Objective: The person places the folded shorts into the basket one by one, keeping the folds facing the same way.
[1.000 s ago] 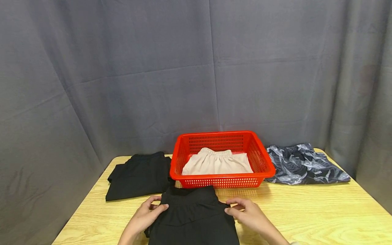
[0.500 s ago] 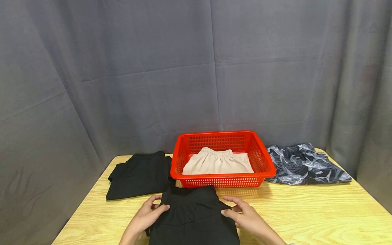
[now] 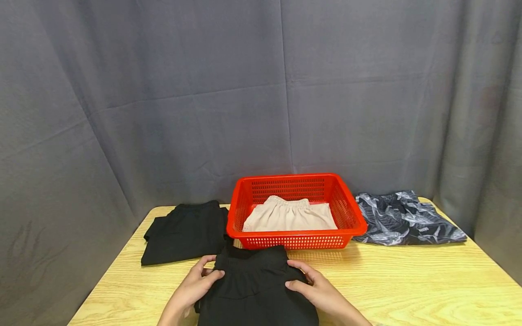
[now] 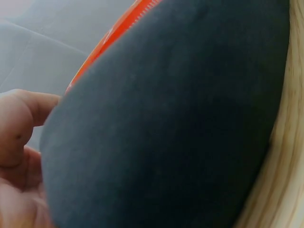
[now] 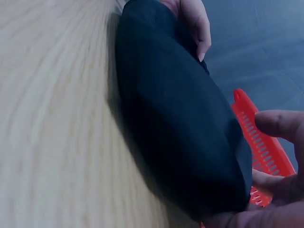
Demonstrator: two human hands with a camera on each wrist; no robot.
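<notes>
A folded black garment (image 3: 254, 285) lies on the wooden table (image 3: 408, 285) at the near edge, just in front of a red basket (image 3: 294, 234). My left hand (image 3: 197, 283) grips its left side, thumb on top. Its right side is gripped by my right hand (image 3: 311, 287), thumb over the cloth and fingers round the edge. In the left wrist view the black garment (image 4: 166, 118) bulges up beside my left hand (image 4: 19, 142). The right wrist view shows the black garment (image 5: 175, 118) pinched in my right hand (image 5: 280, 190), with the left hand (image 5: 190, 19) at its far side.
A folded beige garment (image 3: 289, 217) lies in the red basket. Another black garment (image 3: 185, 233) lies left of the basket, and a grey patterned one (image 3: 408, 219) to its right. A grey curtain (image 3: 261, 90) hangs behind the table.
My right hand has slid leftward and closed round the garment's right edge, drawing that side inward. The left hand has hardly moved.
</notes>
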